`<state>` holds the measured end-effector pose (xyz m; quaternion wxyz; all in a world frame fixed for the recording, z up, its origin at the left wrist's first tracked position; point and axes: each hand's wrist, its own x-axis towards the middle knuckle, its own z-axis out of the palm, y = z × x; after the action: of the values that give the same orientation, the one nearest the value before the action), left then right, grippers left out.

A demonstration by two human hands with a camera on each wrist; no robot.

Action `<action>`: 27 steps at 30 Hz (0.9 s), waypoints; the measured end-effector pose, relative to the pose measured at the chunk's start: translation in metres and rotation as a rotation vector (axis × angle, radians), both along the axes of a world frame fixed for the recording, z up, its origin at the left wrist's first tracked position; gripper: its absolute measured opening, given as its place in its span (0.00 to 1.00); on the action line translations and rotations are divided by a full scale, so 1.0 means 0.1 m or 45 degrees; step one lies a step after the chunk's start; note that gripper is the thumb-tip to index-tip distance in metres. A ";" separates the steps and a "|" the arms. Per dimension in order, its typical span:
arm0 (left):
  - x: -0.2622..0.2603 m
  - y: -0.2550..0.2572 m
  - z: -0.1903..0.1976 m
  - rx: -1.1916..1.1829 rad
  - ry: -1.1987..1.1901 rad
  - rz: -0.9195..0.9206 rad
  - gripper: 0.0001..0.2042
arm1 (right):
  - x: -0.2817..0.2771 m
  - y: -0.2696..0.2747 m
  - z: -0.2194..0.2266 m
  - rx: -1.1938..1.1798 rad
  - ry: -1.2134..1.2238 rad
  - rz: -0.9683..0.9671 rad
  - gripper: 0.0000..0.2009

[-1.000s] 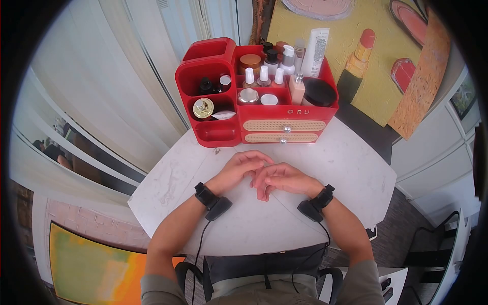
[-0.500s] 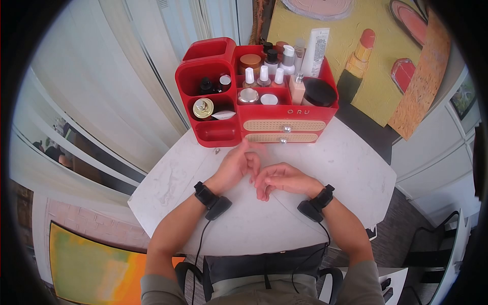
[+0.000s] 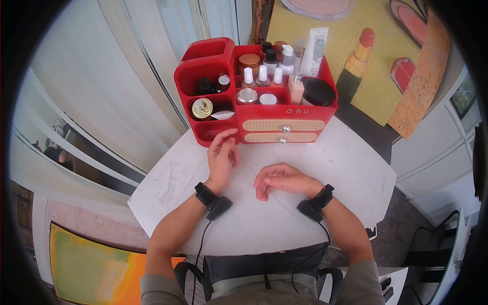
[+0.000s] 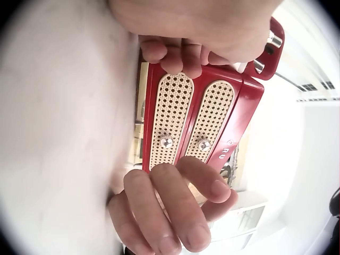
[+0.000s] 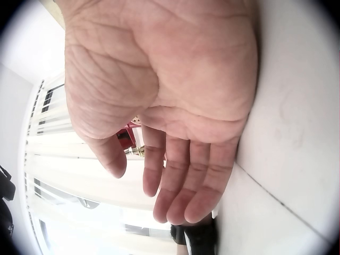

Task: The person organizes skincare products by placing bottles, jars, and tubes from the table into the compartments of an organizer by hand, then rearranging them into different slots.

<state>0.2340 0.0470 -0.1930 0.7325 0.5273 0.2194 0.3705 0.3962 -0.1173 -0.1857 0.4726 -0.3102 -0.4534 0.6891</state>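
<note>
A red cosmetics organizer stands at the back of the white table, with two woven-front drawers and round knobs. My left hand is raised in front of its lower left compartment, fingers loosely bent and holding nothing. In the head view its fingertips overlap that compartment's front edge. My right hand rests on its side on the table, palm turned inward. Its fingers are relaxed, with nothing between them. Perfume bottle and white tube sit in the compartment above my left hand.
Nail polish bottles, a silver-lidded jar, a pump bottle, a tall white tube and a black-lidded jar fill the organizer's right side. The marbled table has angled edges. A curtain hangs at left.
My left hand has swung left and away from the right hand, from in front of the drawers to the organizer's lower left compartment. The right hand has stayed in place.
</note>
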 end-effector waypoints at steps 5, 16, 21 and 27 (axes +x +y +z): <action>0.01 0.01 -0.02 -0.004 0.002 -0.009 0.15 | 0.00 0.01 -0.02 0.002 -0.002 0.000 0.14; 0.00 0.00 -0.01 0.016 -0.006 -0.023 0.14 | 0.01 0.01 -0.04 0.005 0.002 0.004 0.13; 0.00 0.01 -0.02 0.002 0.000 -0.019 0.15 | 0.00 0.01 -0.01 0.003 -0.004 0.004 0.13; 0.00 0.02 -0.02 0.008 -0.003 -0.023 0.15 | 0.01 0.02 -0.04 0.011 0.005 0.011 0.14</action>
<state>0.2336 0.0485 -0.1953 0.7343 0.5312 0.2126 0.3653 0.3971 -0.1158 -0.1896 0.4717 -0.3050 -0.4568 0.6898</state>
